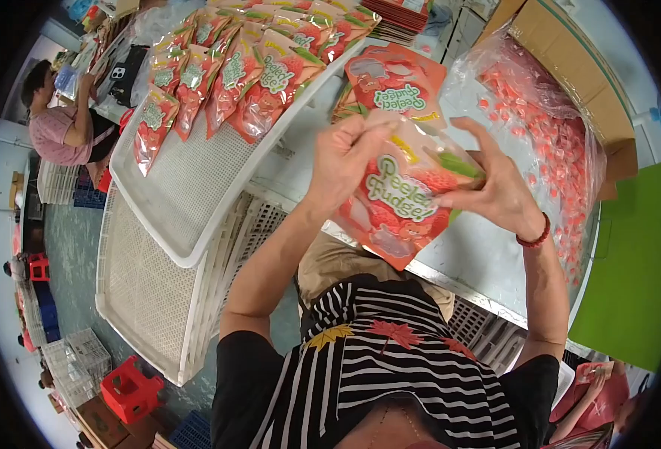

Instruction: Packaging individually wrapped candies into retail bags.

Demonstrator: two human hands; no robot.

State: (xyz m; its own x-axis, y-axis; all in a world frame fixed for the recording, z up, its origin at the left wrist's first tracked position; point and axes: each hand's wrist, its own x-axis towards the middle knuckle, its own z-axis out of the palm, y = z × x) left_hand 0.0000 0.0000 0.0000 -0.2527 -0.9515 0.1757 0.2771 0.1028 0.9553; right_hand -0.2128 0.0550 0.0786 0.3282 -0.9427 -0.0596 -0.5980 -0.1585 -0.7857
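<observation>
Pouch (401, 202), glossy red and pink with pale green lettering, held up in both bare hands at the centre of the view, just over the near edge of a pale worktable (457, 258). Front face toward the viewer, body slightly tilted, lowest corner pointing down toward a black-and-white striped top (390, 359). Left hand (343, 161) at the upper left corner, thumb and fingertips pinching the top edge. Right hand (504, 187) at the right side, thumb laid on the front face, index finger raised and spread away from the film, other fingers curled near the right edge and partly hidden. Cannot tell how firmly pressed.

Step in hand, as a judgement: working at the top of a single pouch, perhaps parting or smoothing the mouth. Cannot tell open from sealed; fairly flat look, hinting at little or nothing inside. Next move, by the same reasoning: probably calling for a steady left pinch, with right fingers settling on one layer of slippery film rather than both.

Beyond, matching flat pouches (409, 75) piled on the worktable. To the right, many small red wrapped pieces (562, 161) in and around a clear plastic liner (596, 142), beside a cardboard box (577, 67). To the left, plump pouches (274, 82) in rows on a white mesh tray (210, 165), with further trays (151, 299) below.
</observation>
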